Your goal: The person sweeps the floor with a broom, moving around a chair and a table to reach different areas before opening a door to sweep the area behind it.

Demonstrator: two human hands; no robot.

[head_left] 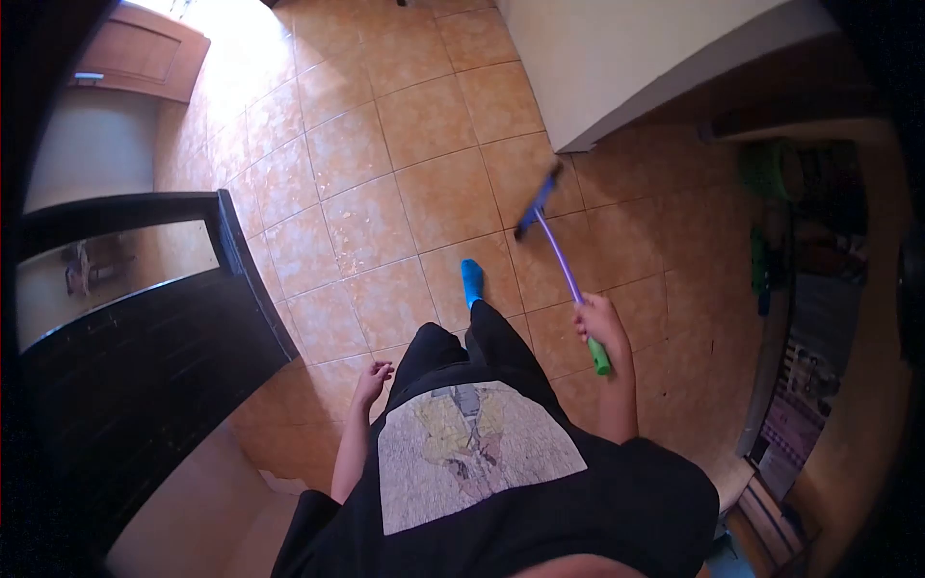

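My right hand (599, 320) is wrapped round the purple handle of a squeegee-like tool (559, 249), just above its green grip end. The tool's dark blue head (538, 202) is at the far end of the handle, low over or on the tiled floor (438, 197); contact cannot be made out. My left hand (374, 381) hangs beside my left thigh with its fingers curled; whether anything small is between them is too small to tell. Small pale crumbs (349, 255) lie scattered on the tiles ahead and to the left.
A dark door or panel with a glass pane (125, 318) stands at the left. A wooden cabinet door (140, 53) is at the upper left. The white wall's corner (575, 144) juts in beyond the tool. Shelving with green items (771, 173) lines the right side.
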